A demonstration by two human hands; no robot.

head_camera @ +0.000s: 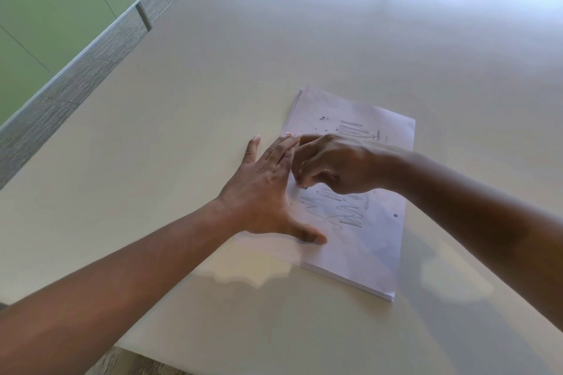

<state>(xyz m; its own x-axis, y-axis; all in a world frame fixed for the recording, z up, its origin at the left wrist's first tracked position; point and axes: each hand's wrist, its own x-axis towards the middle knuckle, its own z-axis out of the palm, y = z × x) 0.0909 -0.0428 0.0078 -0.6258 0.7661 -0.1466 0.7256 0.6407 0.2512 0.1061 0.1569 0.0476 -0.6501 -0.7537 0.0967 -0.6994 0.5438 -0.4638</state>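
Observation:
A stack of white paper [370, 250] lies on the beige table [259, 49], its top sheet covered with grey pencil scribbles [338, 210] and dark crumbs near the far end. My left hand [268, 192] lies flat with fingers spread, pressing on the stack's left edge, thumb on the sheet. My right hand [335, 164] reaches in from the right over the middle of the sheet, fingers curled tight around something small. Only a dark tip [305, 187] of it shows at the paper; I cannot tell what it is.
The table's left edge runs diagonally, with grey wood-look floor [76, 79] beyond it. A green panel [45, 9] with a metal post [143, 17] stands at the far left. The table's near edge shows at the bottom left.

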